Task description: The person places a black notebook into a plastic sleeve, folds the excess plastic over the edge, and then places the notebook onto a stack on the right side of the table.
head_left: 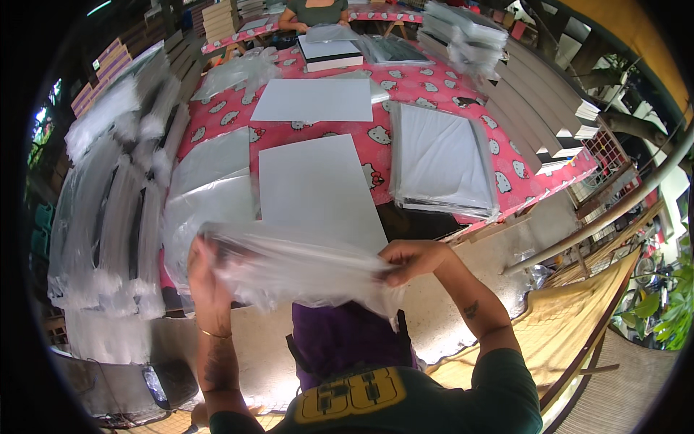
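Note:
A clear plastic bag (311, 271), smeared by motion, is stretched across the front edge of the table. My left hand (206, 264) grips its left end, with the fingers partly veiled by the film. At the other end my right hand (416, 259) is closed on the plastic, thumb against fingers. Whether anything lies inside the bag cannot be made out. Just beyond it, a white sheet (314, 177) lies on the table, its near edge hidden by the bag. To the left of that sheet rest flat clear plastic bags (210, 173).
Plastic-wrapped stacks (108, 224) rise along the left, and a wrapped pile (444, 159) sits at right on the pink patterned tablecloth (376, 136). Another white sheet (318, 100) lies farther off. Stacked thick blocks (538, 101) line the right side. Across the table, another person (314, 11) handles a sheet.

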A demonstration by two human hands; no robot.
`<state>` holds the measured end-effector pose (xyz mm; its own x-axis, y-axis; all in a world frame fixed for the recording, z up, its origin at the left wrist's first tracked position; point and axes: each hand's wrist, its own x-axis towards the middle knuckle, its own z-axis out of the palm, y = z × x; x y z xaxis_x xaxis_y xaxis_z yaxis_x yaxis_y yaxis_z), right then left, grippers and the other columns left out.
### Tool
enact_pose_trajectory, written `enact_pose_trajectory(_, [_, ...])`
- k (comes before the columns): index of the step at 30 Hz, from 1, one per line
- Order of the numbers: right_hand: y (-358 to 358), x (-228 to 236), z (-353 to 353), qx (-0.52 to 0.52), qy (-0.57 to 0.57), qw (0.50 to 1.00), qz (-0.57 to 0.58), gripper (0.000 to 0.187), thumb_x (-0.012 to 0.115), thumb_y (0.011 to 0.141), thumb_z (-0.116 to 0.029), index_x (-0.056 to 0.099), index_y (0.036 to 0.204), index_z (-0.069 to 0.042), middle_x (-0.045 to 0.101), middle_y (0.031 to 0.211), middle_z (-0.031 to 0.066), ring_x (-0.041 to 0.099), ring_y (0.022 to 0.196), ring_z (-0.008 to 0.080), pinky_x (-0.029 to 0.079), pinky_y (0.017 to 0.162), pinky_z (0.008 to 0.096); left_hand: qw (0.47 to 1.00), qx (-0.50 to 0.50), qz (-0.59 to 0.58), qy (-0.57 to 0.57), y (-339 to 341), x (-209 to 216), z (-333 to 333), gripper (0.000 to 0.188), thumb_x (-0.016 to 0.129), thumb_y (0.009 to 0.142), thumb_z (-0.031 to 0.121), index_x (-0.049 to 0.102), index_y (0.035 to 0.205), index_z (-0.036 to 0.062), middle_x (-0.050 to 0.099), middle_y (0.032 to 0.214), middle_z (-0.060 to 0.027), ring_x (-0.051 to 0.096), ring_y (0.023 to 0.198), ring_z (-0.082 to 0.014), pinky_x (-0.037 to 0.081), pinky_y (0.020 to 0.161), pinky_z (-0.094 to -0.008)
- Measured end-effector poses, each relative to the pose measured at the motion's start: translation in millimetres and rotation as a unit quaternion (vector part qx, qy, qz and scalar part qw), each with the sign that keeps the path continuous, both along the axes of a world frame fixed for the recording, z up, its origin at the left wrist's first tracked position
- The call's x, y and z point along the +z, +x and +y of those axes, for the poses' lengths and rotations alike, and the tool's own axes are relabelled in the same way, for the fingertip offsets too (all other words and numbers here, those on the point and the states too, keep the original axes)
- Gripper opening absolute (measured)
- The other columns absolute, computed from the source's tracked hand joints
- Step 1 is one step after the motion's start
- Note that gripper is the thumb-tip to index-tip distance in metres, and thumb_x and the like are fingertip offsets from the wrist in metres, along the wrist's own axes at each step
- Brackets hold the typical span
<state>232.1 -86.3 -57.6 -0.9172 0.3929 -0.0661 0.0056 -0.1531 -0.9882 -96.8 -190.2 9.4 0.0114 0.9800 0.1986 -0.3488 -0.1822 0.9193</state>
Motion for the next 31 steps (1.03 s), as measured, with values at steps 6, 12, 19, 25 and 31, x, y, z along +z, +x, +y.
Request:
enact_pose_trajectory(6, [14,-18,-8,-0.188,-0.24,0.924,0.231,0.045,0.066,0.085,-0.035,0.059,0.106,0.005,0.057,0.069,0.0022,0.053,0.057,0.0102,0.048,0.051,0.0251,0.908,-0.29,0.302,-0.032,-28,-51,-13,0.031,0.06,0.091,0.029,0.062,0.103,0.0001,0.065,0.086,-0.0065,0.061,0.074,-0.014,0.05,0.069,-0.0319])
enact_pose_trajectory(12, [27,-36,-35,-0.009,-0.153,0.985,0.084,0.038,0.07,0.077,-0.02,0.06,0.1,0.008,0.06,0.077,0.0061,0.053,0.063,0.0111,0.045,0.062,0.0276,0.975,-0.119,0.007,-0.189,-44,-43,-44,0.03,0.069,0.08,0.008,0.06,0.106,-0.002,0.065,0.083,-0.0073,0.06,0.069,-0.0145,0.048,0.062,-0.0293])
enact_pose_trajectory(19, [11,-58,-103,-0.325,0.057,0.935,-0.135,0.028,0.052,0.083,0.0,0.053,0.111,-0.001,0.053,0.075,0.005,0.051,0.07,0.009,0.042,0.06,0.0249,0.963,0.163,0.16,-0.145,-2,-105,-89,0.019,0.052,0.08,-0.001,0.054,0.098,0.0026,0.056,0.068,-0.0025,0.048,0.051,-0.0068,0.038,0.048,-0.0204])
enact_pose_trajectory(25, [-21,-72,-103,-0.527,0.159,0.82,-0.157,0.054,0.043,0.079,0.011,0.051,0.13,-0.006,0.063,0.085,0.0127,0.052,0.063,0.0093,0.046,0.062,0.0236,0.922,0.263,0.231,-0.165,27,-129,-76,0.037,0.047,0.09,0.005,0.052,0.126,0.0002,0.061,0.073,-0.0046,0.048,0.052,-0.0041,0.037,0.046,-0.0208])
enact_pose_trajectory(31, [-2,-73,-103,-0.524,0.146,0.837,-0.066,0.048,0.045,0.082,0.009,0.053,0.127,-0.002,0.066,0.096,0.0162,0.063,0.08,0.0147,0.051,0.071,0.0261,0.942,0.236,0.178,-0.158,20,-97,-98,0.04,0.046,0.082,-0.004,0.059,0.12,-0.0008,0.064,0.082,-0.0106,0.06,0.068,-0.0119,0.05,0.065,-0.0254])
